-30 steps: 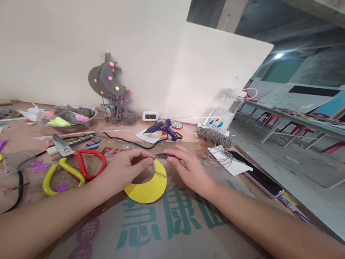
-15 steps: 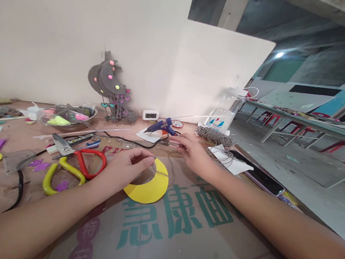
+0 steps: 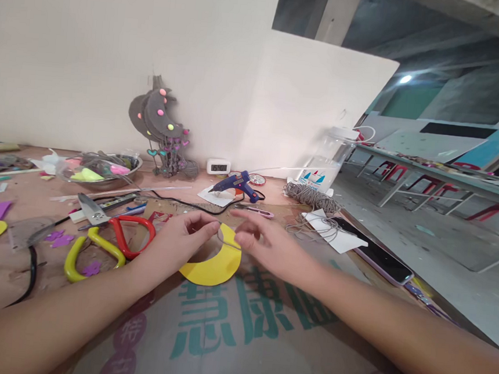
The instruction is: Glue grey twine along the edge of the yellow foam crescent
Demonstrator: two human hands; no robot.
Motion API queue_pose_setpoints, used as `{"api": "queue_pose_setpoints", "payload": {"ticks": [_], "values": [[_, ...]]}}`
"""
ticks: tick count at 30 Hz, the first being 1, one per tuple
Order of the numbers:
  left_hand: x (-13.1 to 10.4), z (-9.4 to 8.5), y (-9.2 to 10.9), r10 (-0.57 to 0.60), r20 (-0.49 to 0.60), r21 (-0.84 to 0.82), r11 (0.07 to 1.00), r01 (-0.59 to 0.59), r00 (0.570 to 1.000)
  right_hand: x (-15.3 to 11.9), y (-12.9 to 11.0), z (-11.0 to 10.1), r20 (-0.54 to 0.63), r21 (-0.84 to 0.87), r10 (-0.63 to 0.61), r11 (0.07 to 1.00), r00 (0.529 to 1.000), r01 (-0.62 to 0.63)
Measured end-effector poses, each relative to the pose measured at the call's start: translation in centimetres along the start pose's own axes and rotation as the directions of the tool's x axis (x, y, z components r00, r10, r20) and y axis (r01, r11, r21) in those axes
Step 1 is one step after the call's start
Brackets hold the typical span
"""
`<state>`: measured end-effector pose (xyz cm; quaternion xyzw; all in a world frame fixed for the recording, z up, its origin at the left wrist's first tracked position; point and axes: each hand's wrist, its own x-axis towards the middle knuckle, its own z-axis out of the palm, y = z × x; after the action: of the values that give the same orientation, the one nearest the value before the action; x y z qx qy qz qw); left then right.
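Note:
A yellow foam or paper crescent (image 3: 213, 270), shaped like an open ring, lies on the cardboard in front of me. A thin grey cord (image 3: 227, 241) crosses its upper right part. My left hand (image 3: 186, 237) is closed in a pinch on the cord at the crescent's inner edge; the hand hides the crescent's left side. At the right edge of the crescent is my right hand (image 3: 260, 240), its fingers apart and curved near the cord's end. Behind that hand lies a pink utility knife (image 3: 259, 212).
A blue glue gun (image 3: 236, 184) rests on white paper behind my hands. Large scissors (image 3: 116, 239) lie left, near a metal bowl (image 3: 114, 182) of clay. Right are a grey cord bundle (image 3: 312, 197), a phone (image 3: 375, 253) and a plastic jug (image 3: 324, 158). A grey moon ornament (image 3: 159, 118) leans on the wall.
My right hand has come down and toward me from beside the glue gun to the crescent's right edge, uncovering the utility knife. My left hand keeps its pinch, shifted slightly left.

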<state>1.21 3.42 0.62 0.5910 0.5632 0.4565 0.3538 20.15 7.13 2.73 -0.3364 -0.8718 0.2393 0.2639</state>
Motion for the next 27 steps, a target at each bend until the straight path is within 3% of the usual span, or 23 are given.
{"api": "queue_pose_setpoints", "payload": {"ticks": [4,10,16,27], "values": [[0.0,-0.1,0.0,0.011,0.004,0.004,1.0,-0.011,1.0,-0.6,-0.3,1.0,0.028,-0.076,0.026,0.997,0.999,-0.024],[-0.1,-0.3,0.3,0.066,0.04,-0.079,0.995,-0.062,0.997,-0.2,0.8,1.2,0.057,0.095,0.148,0.984,0.987,-0.153],[-0.2,-0.2,0.4,0.093,0.042,-0.022,0.995,-0.093,0.995,-0.3,0.8,1.2,0.133,0.178,0.131,0.972,0.982,-0.154],[-0.2,-0.1,0.4,0.066,0.041,-0.009,0.998,-0.065,0.997,-0.4,0.9,1.1,0.148,0.199,0.097,0.972,0.984,-0.126]]}}
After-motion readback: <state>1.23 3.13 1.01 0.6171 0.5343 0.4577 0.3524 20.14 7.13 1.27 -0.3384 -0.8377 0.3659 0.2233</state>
